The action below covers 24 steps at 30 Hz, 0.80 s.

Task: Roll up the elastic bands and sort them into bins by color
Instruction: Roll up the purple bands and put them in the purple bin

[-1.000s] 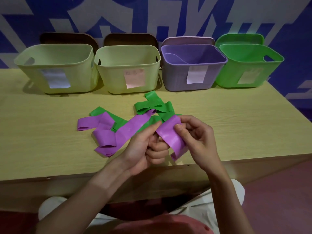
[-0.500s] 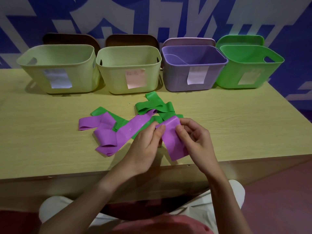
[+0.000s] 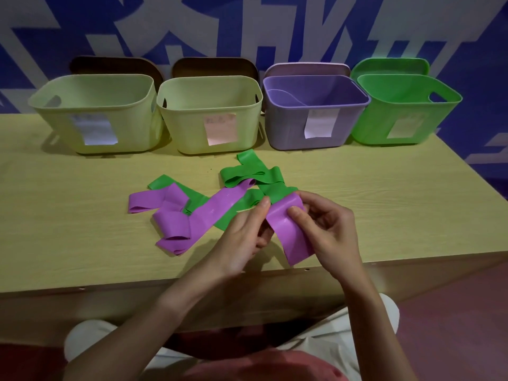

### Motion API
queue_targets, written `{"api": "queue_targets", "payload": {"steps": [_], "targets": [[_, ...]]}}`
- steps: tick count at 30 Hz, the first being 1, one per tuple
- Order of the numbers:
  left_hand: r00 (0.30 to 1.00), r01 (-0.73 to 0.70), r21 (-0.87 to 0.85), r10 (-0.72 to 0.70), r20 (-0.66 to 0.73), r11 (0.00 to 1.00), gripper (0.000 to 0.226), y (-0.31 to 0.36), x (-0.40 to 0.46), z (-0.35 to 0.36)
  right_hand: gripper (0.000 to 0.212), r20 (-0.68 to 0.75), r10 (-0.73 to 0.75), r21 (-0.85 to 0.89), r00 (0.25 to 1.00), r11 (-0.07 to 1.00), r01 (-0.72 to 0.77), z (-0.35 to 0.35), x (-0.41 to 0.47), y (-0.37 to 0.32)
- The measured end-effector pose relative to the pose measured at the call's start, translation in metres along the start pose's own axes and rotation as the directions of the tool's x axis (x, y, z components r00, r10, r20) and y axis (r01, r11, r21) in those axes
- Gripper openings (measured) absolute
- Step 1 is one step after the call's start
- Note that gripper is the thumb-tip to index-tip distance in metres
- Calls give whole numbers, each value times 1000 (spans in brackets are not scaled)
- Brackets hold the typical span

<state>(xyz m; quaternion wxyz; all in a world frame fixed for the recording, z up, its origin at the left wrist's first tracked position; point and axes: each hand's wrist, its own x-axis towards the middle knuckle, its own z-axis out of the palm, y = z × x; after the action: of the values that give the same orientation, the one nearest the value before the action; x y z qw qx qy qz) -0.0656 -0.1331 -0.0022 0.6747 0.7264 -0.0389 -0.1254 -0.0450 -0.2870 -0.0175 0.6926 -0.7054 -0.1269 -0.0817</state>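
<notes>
The fingers (image 3: 295, 211) of the right hand (image 3: 327, 229) are pinching the upper end of a flat purple elastic band (image 3: 291, 232), thumb pressing on its face, while the left hand (image 3: 242, 237) is gripping the same band's left edge, its fingertip at the top corner. The band is hanging from both hands down toward the near edge of the pale wooden bench (image 3: 68, 229). At ten o'clock from the hands, more purple elastic bands (image 3: 176, 215) are lying tangled with green elastic bands (image 3: 253, 174) on the bench. Along the far edge, from ten to two o'clock, four plastic bins are standing in a row: two pale yellow-green bins (image 3: 96, 114), a purple bin (image 3: 316, 116) and a green bin (image 3: 406, 111), each with a paper label.
</notes>
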Motion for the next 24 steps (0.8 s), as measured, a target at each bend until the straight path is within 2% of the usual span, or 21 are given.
{"api": "queue_targets", "payload": {"steps": [3, 6, 8, 10, 12, 15, 19, 21, 24], "targets": [[987, -113, 193, 132, -90, 975, 23, -2, -2, 1, 18, 14, 1, -14, 1000, 1000, -1, 0, -1, 0], [941, -299, 399, 338, -29, 867, 31, -12, 1, -4, 15, 24, 2, -4, 1000, 1000, -2, 2, 0, -1], [930, -306, 416, 363, -62, 856, 37, -17, 5, -5, 17, 50, 12, -1, 999, 1000, -12, 4, -1, -1], [933, -289, 357, 345, -104, 889, 42, -18, 6, -4, 18, 88, 27, 24, 996, 999, -29, 3, -3, 0], [954, -256, 215, 282, -99, 942, 43, -14, 5, -4, 24, 114, 26, 25, 993, 999, -29, 1, -3, 0], [986, -159, -81, 163, 35, 984, 48, -10, 3, -6, 23, 100, 14, 21, 995, 1000, -17, -1, -2, -3], [981, 30, -389, 48, 188, 921, 53, -6, 1, -7, 15, 60, -22, 18, 998, 1000, 21, 2, 3, -4], [976, 66, -424, 29, 214, 903, 54, -5, 2, -6, 13, 47, -29, -7, 998, 1000, 29, 5, 3, -1], [993, 21, -224, 6, 120, 974, 50, -8, 7, -7, 12, 35, -30, -35, 999, 999, 31, 7, 2, 1]]}}
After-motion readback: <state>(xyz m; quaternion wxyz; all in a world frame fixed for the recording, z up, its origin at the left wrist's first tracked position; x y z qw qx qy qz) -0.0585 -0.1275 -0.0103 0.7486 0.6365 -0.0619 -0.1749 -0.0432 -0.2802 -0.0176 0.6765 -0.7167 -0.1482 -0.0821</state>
